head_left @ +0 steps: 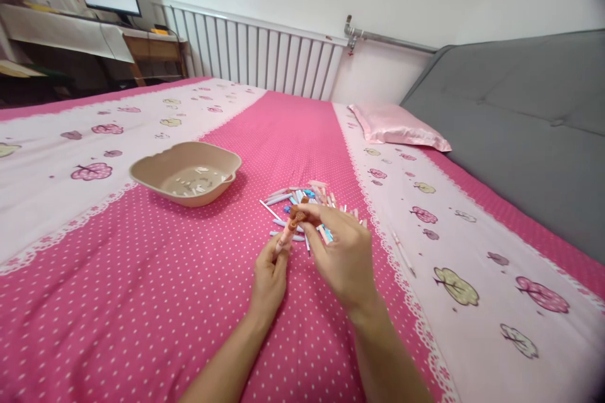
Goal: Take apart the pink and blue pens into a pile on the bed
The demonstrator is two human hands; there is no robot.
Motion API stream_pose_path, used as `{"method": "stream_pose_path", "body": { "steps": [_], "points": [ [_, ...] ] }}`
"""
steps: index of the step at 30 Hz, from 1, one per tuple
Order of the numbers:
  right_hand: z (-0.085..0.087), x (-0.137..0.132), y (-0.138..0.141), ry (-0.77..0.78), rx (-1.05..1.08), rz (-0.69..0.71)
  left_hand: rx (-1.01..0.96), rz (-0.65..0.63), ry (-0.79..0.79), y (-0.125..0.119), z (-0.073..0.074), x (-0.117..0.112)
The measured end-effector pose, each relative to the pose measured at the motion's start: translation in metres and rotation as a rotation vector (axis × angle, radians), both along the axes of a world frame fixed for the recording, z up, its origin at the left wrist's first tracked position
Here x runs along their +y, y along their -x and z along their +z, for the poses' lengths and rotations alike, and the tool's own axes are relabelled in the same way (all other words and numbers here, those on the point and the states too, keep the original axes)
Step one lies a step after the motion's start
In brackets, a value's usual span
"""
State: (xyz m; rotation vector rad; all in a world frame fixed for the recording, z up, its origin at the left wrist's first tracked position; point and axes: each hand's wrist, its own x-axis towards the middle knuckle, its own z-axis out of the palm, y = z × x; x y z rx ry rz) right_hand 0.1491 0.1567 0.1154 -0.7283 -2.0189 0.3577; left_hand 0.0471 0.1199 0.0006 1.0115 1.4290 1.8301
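Note:
Upright between my hands is a light pink pen [285, 239] with a brown figure-shaped topper [297, 216] at its upper end. My left hand [268, 276] is closed around the pen's lower barrel. The thumb and fingers of my right hand [344, 257] pinch the brown topper; whether it is joined to the barrel I cannot tell. Just beyond both hands lies a loose pile of pens and pen parts [280, 196] in pink, white, grey and blue, partly hidden by my right hand.
A beige plastic basin [186, 160] with several small white pieces inside stands on the pink dotted bedsheet [118, 302] to the left. One white pen [403, 253] lies apart on the right. Farther off are a pink pillow [399, 126], a grey headboard [515, 94] and a radiator [250, 50].

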Motion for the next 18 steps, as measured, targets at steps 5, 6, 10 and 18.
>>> {"method": "stream_pose_path", "body": {
  "steps": [5,6,10,18],
  "points": [
    [-0.0012,-0.0018,-0.0017,-0.077,-0.029,-0.036,0.023,-0.016,0.001,0.0006,-0.0007,0.0],
    [-0.0015,-0.002,-0.002,-0.09,-0.038,-0.04,0.028,-0.018,0.004,0.0007,-0.0009,-0.0001],
    [-0.0025,-0.0024,-0.0022,-0.12,-0.089,-0.047,0.027,-0.02,-0.008,0.0009,-0.0015,-0.0003],
    [-0.0044,-0.0025,-0.0008,-0.209,-0.098,-0.106,0.032,-0.002,0.009,0.0008,-0.0024,-0.0009]
  ]
}}
